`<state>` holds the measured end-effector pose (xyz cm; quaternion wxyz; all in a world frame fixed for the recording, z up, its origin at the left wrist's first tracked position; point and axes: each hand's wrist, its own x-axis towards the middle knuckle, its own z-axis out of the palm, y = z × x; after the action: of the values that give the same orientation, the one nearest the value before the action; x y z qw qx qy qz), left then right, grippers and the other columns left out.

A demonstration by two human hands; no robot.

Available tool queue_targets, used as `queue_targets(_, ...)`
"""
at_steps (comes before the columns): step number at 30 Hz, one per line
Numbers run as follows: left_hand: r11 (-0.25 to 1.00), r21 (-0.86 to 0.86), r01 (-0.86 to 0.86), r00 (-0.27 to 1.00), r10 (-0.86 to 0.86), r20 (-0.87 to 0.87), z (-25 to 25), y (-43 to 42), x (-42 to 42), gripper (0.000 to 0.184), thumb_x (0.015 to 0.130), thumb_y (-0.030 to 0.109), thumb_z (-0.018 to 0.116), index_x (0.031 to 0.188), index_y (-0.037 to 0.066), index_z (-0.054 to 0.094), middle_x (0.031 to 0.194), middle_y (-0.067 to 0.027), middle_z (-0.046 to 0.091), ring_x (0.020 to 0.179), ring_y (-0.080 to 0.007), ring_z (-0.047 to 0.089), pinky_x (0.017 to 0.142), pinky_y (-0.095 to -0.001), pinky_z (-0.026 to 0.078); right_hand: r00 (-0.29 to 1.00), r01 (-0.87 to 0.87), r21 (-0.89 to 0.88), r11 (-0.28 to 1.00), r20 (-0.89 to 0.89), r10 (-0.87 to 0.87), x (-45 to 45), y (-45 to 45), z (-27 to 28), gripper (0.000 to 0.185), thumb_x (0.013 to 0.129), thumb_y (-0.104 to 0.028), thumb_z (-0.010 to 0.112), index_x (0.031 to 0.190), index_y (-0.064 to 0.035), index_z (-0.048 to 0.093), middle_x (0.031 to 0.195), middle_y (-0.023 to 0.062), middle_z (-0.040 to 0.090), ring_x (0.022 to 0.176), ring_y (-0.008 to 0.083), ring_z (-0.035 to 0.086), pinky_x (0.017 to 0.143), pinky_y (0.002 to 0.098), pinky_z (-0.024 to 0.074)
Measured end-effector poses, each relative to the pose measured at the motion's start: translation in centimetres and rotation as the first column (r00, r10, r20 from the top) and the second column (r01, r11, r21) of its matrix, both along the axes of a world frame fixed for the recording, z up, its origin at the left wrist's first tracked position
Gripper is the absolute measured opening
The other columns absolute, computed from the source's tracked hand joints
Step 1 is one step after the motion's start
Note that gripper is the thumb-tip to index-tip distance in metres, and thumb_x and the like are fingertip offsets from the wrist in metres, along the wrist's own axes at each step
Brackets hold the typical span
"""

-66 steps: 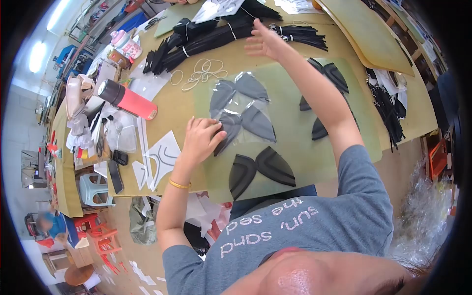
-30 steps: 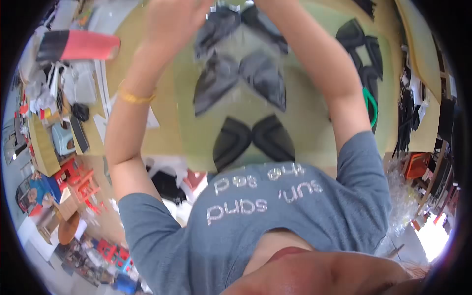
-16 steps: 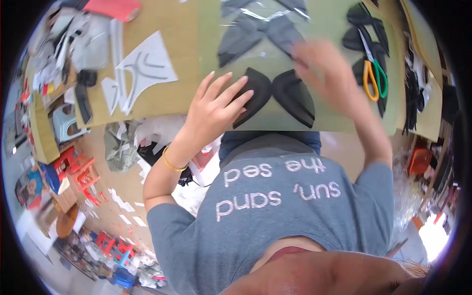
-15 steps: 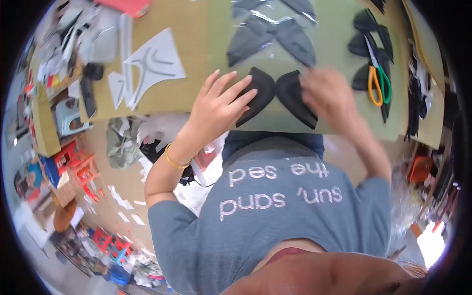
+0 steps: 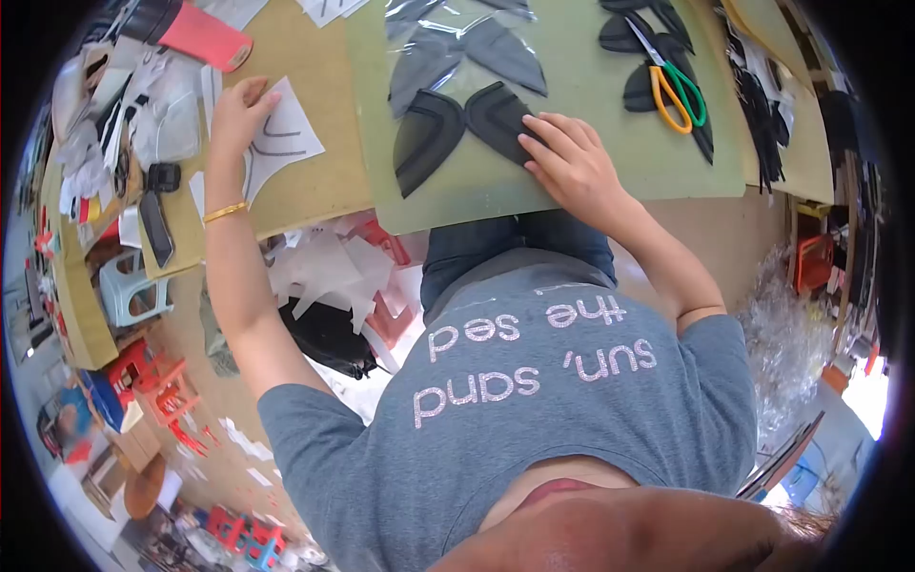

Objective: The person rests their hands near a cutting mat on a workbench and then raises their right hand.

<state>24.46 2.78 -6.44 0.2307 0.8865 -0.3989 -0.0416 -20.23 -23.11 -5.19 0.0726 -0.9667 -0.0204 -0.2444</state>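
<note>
My left hand (image 5: 238, 114) is at a white paper pattern piece (image 5: 291, 133) with dark curved lines on the table's left side. Its fingers are curled and the thumb lies at the paper's edge. My right hand (image 5: 577, 167) rests with fingers stretched out on the outer edge of a black curved pad (image 5: 498, 119). A matching black pad (image 5: 427, 143) sits beside it, and the two nearly touch at their inner ends. Beyond them, similar dark pads (image 5: 496, 52) lie under shiny clear film on the green mat (image 5: 448, 210).
Orange-and-green-handled scissors (image 5: 675, 93) lie on more black pads (image 5: 640, 88) to the right. A red tumbler (image 5: 205, 36), clear plastic scraps (image 5: 172, 114) and a black-handled item (image 5: 155, 224) are at the left. Black strips (image 5: 758, 124) hang at the right edge.
My left hand has left the black pads and gone left to the white paper. My right hand now lies still on the right pad. The whole view has shifted and turned.
</note>
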Motion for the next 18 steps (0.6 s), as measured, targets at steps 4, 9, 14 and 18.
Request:
queue_targets(4, 0.997, 0.059, -0.057, 0.975, 0.069, -0.213, 1.2, -0.7, 0.9, 0.041, 0.088, 0.03, 0.075, 0.116, 0.0, 0.072, 0.1, -0.0129, 0.074, 0.093, -0.0213, 0.069, 0.083, -0.0347, 0.052, 1.0, -0.015, -0.006, 1.0, -0.02, 0.015, -0.5, 0.2, 0.3, 0.034, 0.078, -0.012, 0.076, 0.11, -0.0014, 0.07, 0.127, 0.0131, 0.064, 0.12, 0.0304, 0.059, 0.102, 0.0451, 0.046)
queue_targets(9, 0.997, -0.016, -0.069, 0.988, 0.066, -0.136, 4.7, 0.2, 1.2, 0.035, 0.092, 0.029, 0.072, 0.109, -0.001, 0.075, 0.093, -0.0108, 0.076, 0.088, -0.0169, 0.069, 0.081, -0.0309, 0.052, 0.999, 0.007, -0.042, 0.999, -0.053, -0.009, -1.3, -0.1, 0.3, 0.037, 0.076, -0.009, 0.076, 0.112, -0.0018, 0.069, 0.129, 0.0129, 0.063, 0.122, 0.0302, 0.059, 0.105, 0.0462, 0.0446)
queue_targets(14, 1.0, -0.005, -0.017, 1.0, 0.017, 0.017, 14.2, 1.2, -1.6, 0.032, 0.095, 0.023, 0.069, 0.116, -0.001, 0.073, 0.096, -0.008, 0.076, 0.088, -0.0134, 0.067, 0.082, -0.0268, 0.05, 0.999, 0.019, -0.069, 0.997, -0.029, -0.021, -1.2, -0.5, 1.6, 0.036, 0.08, -0.017, 0.075, 0.113, -0.0032, 0.07, 0.122, 0.0131, 0.066, 0.116, 0.0292, 0.061, 0.102, 0.0455, 0.0472)
queue_targets(18, 0.997, -0.076, -0.018, 0.999, 0.015, -0.038, 20.8, -0.8, -8.7, 0.032, 0.096, 0.022, 0.069, 0.116, -0.003, 0.074, 0.095, -0.0055, 0.075, 0.086, -0.0095, 0.065, 0.081, -0.0232, 0.049, 0.979, -0.026, 0.006, 1.0, 0.201, 0.024, 2.1, -3.1, 6.7, 0.033, 0.085, -0.015, 0.074, 0.116, -0.0043, 0.069, 0.113, 0.0101, 0.07, 0.104, 0.0266, 0.067, 0.092, 0.0394, 0.0526)
